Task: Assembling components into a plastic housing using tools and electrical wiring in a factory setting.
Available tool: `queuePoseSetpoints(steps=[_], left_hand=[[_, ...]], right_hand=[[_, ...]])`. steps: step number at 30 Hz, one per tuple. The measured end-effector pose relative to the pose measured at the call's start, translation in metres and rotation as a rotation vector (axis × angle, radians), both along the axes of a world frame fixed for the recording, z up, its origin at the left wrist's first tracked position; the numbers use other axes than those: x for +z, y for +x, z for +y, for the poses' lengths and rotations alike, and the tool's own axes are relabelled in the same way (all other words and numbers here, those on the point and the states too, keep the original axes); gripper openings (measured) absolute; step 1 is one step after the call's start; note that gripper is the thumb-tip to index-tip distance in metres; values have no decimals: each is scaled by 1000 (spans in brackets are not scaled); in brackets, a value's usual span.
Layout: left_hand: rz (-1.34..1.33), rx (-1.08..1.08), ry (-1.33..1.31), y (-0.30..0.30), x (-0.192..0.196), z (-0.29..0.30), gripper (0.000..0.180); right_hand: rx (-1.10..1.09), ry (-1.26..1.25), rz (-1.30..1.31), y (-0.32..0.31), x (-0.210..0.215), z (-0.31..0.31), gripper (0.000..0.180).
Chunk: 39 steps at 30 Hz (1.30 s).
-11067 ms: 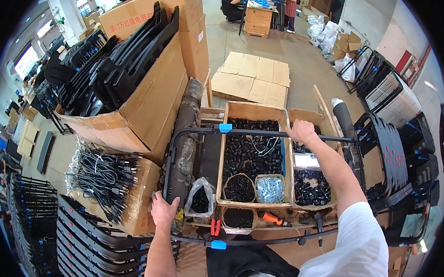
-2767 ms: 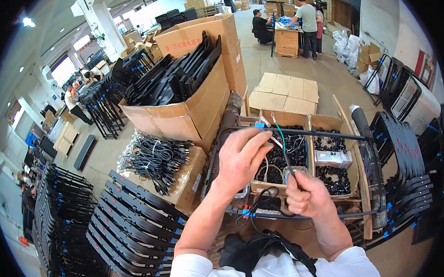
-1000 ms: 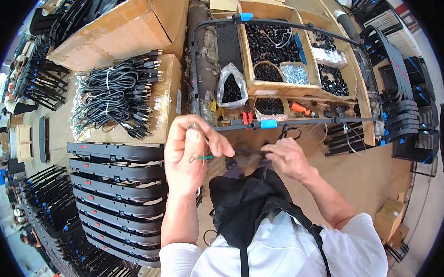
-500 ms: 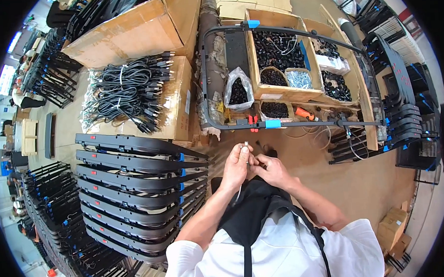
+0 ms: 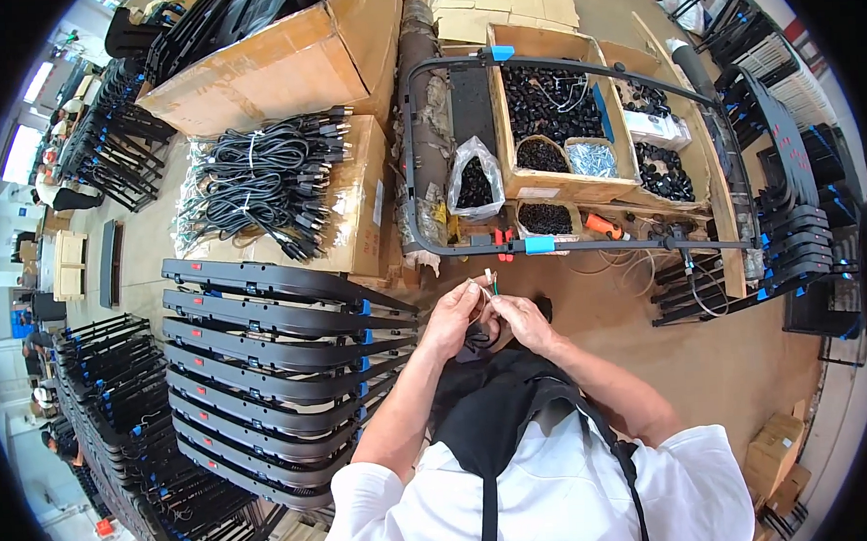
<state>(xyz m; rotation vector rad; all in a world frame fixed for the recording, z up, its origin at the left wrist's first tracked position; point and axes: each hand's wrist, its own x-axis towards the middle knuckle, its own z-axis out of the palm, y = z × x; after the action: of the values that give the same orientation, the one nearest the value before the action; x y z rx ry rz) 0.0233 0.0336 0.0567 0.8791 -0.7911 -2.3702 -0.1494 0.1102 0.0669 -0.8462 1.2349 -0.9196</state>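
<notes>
Close together in front of my apron, my left hand (image 5: pixel 453 318) and my right hand (image 5: pixel 521 322) are both closed, fingers pinching a thin cable between them. A small white connector (image 5: pixel 488 274) pokes up above the fingertips, with a bit of green wire (image 5: pixel 495 287) just under it. Dark cable (image 5: pixel 477 337) hangs below my palms. Beyond the hands lies a black tubular frame (image 5: pixel 626 246) with blue wraps, and two red pieces (image 5: pixel 504 244) sit on its near bar. The parts of the cable inside my fingers are hidden.
At left stand stacked black frame parts (image 5: pixel 252 332). Behind them, bundled black power cords (image 5: pixel 265 176) lie on a cardboard box (image 5: pixel 365 201). Wooden bins (image 5: pixel 556 192) hold small black parts and screws. An orange-handled tool (image 5: pixel 604 227) lies on the bench. More cartons (image 5: pixel 776 444) stand at right.
My right hand has come up level with my left. The white connector now sits slightly higher, and the green wire and dark cable have come into sight. The whole view has shifted slightly.
</notes>
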Motion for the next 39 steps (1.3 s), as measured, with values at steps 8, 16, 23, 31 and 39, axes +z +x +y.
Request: queuePoseSetpoints(steps=[8,16,23,31,39], left_hand=[[6,91,106,2,-16,-3,20],[-67,193,148,-1,-31,-3,17],[-122,265,310,0,-45,2,19],[-110,304,244,-1,-40,-1,26],[-206,277,131,-7,-33,2,29]], right_hand=[[-48,220,-261,0,-12,-2,51],[-159,232,-128,-4,-10,-10,31],[-205,177,-172,2,-28,-14,21],[-196,269,-126,6,-40,-16,23],[-250,239,-100,10,-44,-16,26]])
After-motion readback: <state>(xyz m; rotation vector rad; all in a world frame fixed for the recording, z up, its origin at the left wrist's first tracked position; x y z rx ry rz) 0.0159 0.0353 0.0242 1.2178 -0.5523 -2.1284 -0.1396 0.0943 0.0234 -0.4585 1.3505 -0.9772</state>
